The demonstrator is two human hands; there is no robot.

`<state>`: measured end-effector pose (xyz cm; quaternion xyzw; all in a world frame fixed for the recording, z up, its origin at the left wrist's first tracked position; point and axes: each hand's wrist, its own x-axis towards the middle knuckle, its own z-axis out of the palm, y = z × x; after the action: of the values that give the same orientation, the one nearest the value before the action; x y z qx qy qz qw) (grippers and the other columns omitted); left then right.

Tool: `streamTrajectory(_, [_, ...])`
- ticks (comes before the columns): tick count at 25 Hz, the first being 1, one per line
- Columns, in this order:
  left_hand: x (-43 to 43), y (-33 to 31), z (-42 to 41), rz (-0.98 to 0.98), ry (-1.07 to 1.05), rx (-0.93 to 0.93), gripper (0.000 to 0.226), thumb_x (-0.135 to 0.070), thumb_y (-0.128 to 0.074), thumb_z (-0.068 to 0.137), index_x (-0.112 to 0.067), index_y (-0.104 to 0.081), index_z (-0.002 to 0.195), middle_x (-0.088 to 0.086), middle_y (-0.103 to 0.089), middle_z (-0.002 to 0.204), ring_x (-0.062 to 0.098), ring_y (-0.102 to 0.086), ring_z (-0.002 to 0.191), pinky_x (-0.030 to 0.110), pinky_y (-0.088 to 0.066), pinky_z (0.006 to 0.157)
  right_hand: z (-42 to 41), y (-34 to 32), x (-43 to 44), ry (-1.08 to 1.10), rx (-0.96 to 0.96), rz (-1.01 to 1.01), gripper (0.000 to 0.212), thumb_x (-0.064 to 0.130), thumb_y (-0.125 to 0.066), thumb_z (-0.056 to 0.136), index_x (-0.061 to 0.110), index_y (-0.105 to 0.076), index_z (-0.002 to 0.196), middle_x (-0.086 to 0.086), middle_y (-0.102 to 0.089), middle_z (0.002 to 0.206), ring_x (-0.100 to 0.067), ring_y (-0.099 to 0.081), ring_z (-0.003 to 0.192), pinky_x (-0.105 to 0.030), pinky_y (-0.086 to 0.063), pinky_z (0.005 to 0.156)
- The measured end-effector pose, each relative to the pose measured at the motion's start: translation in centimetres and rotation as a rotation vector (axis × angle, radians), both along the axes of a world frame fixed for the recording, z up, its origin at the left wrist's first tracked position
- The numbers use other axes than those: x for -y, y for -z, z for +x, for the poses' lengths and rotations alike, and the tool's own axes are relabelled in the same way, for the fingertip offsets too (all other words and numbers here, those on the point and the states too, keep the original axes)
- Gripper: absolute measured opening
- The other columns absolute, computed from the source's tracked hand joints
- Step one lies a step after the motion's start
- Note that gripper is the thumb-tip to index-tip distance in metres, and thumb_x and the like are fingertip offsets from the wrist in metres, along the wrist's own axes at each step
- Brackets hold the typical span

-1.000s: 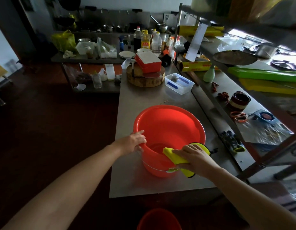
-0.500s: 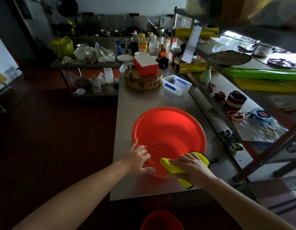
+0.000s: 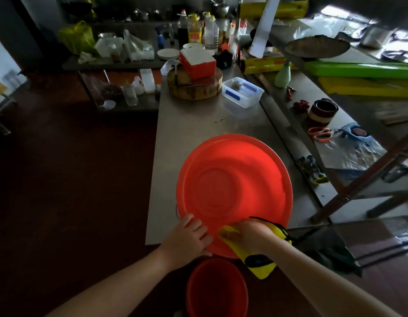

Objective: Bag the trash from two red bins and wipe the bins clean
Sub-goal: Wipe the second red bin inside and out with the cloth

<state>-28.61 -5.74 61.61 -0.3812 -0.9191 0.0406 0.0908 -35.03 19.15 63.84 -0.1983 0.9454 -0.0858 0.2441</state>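
Step in hand: wiping, not bagging; no trash shows inside the red bin (image 3: pixel 232 184).
Bin: on the steel table (image 3: pixel 198 124) at its near edge, seemingly tipped toward the person.
Left hand (image 3: pixel 187 236): fingers spread flat against the near-left rim, steadying it.
Right hand (image 3: pixel 253 234): curled over a yellow cloth (image 3: pixel 260 264), pressing it on the near rim.
Other bin: the second red bin (image 3: pixel 216 291) stands below the table edge, apparently on the floor.
Next move: probably work the cloth round the wall and base, with the left hand bracing, then wipe the second bin.
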Motion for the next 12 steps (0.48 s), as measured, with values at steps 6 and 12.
streamTrajectory(6, [-2.7,1.4,4.1,-0.079,-0.065,0.0,0.036,-0.057,-0.057,0.094,-0.024,-0.059,0.109,-0.003,-0.057,0.101,0.021,-0.05,0.097,0.044,-0.033,0.099,1.5,3.2,1.4,-0.034,0.154,0.056,0.062,0.067,-0.026,0.101,0.033,-0.04,0.151,-0.007,-0.045,0.154,-0.031,-0.046,0.138,-0.046,-0.04,0.111])
streamTrajectory(12, [-3.7,1.3,5.4,-0.083,-0.169,-0.028,0.027,-0.053,-0.06,0.094,-0.028,-0.059,0.103,-0.006,-0.056,0.1,0.022,-0.054,0.098,0.045,-0.034,0.099,3.2,3.6,-2.4,-0.268,0.199,0.237,0.083,0.087,-0.008,0.08,0.05,-0.006,0.154,0.003,-0.017,0.166,-0.028,-0.014,0.152,-0.064,-0.001,0.114])
